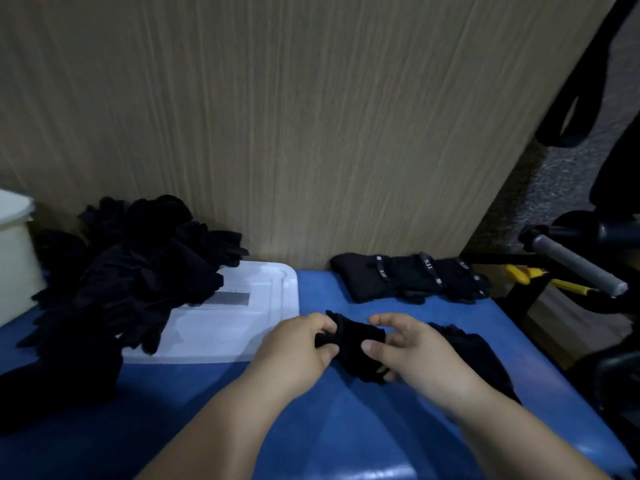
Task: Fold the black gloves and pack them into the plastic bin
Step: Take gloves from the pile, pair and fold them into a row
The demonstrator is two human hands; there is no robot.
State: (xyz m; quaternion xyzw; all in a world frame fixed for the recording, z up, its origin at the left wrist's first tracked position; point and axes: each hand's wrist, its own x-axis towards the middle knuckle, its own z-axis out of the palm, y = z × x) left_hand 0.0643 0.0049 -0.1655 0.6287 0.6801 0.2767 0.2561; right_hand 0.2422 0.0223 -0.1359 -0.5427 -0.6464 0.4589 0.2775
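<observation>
Now both hands work one black glove (353, 344) into a fold, just above the blue surface (214, 393).

Left hand (298, 344) fingers are clenched on the glove's left end; the right hand (412, 351) pinches its right side between thumb and partly spread fingers. Another dark glove (481, 358) lies just right of the right hand, a folded, banded row (412, 278) sits near the wood panel, and the unfolded heap (131, 265) spills over a white plastic lid (242, 306). A pale bin (14, 251) stands far left. Likely risk: the soft knit springs open if either pinch loosens, and black on black hides a crooked fold.
</observation>
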